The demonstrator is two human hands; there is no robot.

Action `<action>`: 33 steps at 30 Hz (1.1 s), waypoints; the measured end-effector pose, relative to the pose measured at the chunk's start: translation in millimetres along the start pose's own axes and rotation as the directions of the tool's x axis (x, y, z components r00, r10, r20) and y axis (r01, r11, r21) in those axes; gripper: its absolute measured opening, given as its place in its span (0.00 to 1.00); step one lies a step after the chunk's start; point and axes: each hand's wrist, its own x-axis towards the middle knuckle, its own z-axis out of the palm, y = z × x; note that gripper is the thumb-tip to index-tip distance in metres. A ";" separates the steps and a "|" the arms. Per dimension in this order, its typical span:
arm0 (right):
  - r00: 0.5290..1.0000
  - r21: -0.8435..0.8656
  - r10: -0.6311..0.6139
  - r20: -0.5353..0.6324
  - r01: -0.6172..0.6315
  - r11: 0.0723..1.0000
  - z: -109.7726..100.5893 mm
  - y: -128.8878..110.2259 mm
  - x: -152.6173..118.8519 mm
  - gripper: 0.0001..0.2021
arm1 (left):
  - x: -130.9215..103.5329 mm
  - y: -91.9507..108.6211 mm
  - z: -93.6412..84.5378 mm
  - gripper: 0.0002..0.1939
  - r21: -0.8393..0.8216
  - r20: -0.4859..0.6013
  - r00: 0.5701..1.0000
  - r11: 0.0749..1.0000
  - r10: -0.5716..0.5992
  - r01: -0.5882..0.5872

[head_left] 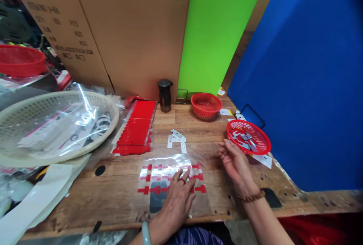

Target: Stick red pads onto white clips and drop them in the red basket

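My left hand (179, 196) lies with fingers spread on a clear plastic sheet (172, 162) that bears rows of red tab-like shapes. Two rings and a pale bangle are on this hand and wrist. Part of the sheet is hidden beneath it. My right hand (235, 162), a beaded bracelet at its wrist, hovers palm inward at the near left edge of a red basket (262, 135). Its fingers are loosely bent and apart, with nothing visible in them. Small metal and white pieces (246, 139) lie inside that basket. Several small white-grey strips (177, 138) rest beyond the sheet.
A stack of red sheets (138, 120) lies left of the strips. Behind stand a dark flask (165, 95) and a second red basket (206, 105). A large cream basket (107, 135) with plastic-bagged parts is at left. Cardboard (133, 37), green (218, 29) and blue panels (306, 86) border the table.
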 end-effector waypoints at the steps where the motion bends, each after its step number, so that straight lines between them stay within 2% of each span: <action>1: 0.997 -0.155 -0.028 0.073 0.039 0.987 11.6 6.8 2.5 0.12 | 1.5 2.0 3.0 0.20 0.025 0.013 1.000 1.000 -0.001 0.001; 2: 0.983 -0.358 -0.070 0.170 0.128 0.925 24.1 13.7 5.8 0.12 | 2.8 3.9 5.9 0.20 0.044 0.023 1.000 0.999 -0.006 0.005; 3: 0.952 -0.552 -0.107 0.287 0.255 0.794 37.2 20.1 9.8 0.13 | 3.9 5.6 8.7 0.21 0.057 0.028 1.000 0.998 -0.010 0.008; 8: 0.852 -0.662 -0.110 0.512 0.472 0.581 95.0 45.1 35.1 0.09 | 3.1 7.1 20.4 0.25 0.084 0.007 1.000 0.996 -0.021 0.020; 10: 0.825 -0.685 -0.102 0.555 0.523 0.506 108.5 53.6 42.3 0.08 | 1.8 6.1 22.7 0.25 0.086 0.004 1.000 0.996 -0.019 0.019; 12: 0.820 -0.716 -0.090 0.565 0.541 0.441 115.5 61.6 46.4 0.07 | 1.2 5.2 24.3 0.27 0.094 0.009 1.000 0.995 -0.020 0.019; 16: 0.835 -0.774 -0.057 0.547 0.530 0.346 115.3 69.8 49.6 0.06 | 1.0 3.0 27.3 0.28 0.104 -0.007 1.000 0.994 -0.021 0.022; 20: 0.848 -0.809 -0.001 0.530 0.507 0.298 105.5 65.5 51.5 0.04 | 1.4 1.5 27.8 0.27 0.094 -0.027 1.000 0.996 -0.002 0.005; 25: 0.845 -0.809 0.047 0.532 0.492 0.321 92.0 58.5 53.8 0.05 | 1.1 3.6 24.4 0.27 0.086 -0.019 1.000 0.996 -0.006 0.008; 28: 0.851 -0.797 0.016 0.524 0.485 0.360 84.6 52.7 50.4 0.04 | 1.7 4.5 20.2 0.24 -0.006 -0.046 0.999 1.000 -0.007 0.007; 30: 0.862 -0.791 -0.023 0.507 0.476 0.384 78.9 44.7 41.5 0.04 | 5.1 5.6 13.5 0.20 -0.146 -0.064 0.996 0.988 -0.066 0.056; 32: 0.869 -0.784 -0.065 0.490 0.472 0.403 72.4 34.2 24.7 0.04 | 12.0 8.6 3.0 0.16 -0.341 -0.076 0.973 0.923 -0.218 0.180; 33: 0.867 -0.776 -0.090 0.490 0.481 0.408 69.0 29.0 13.2 0.04 | 16.4 11.0 -3.3 0.16 -0.452 -0.074 0.944 0.854 -0.322 0.256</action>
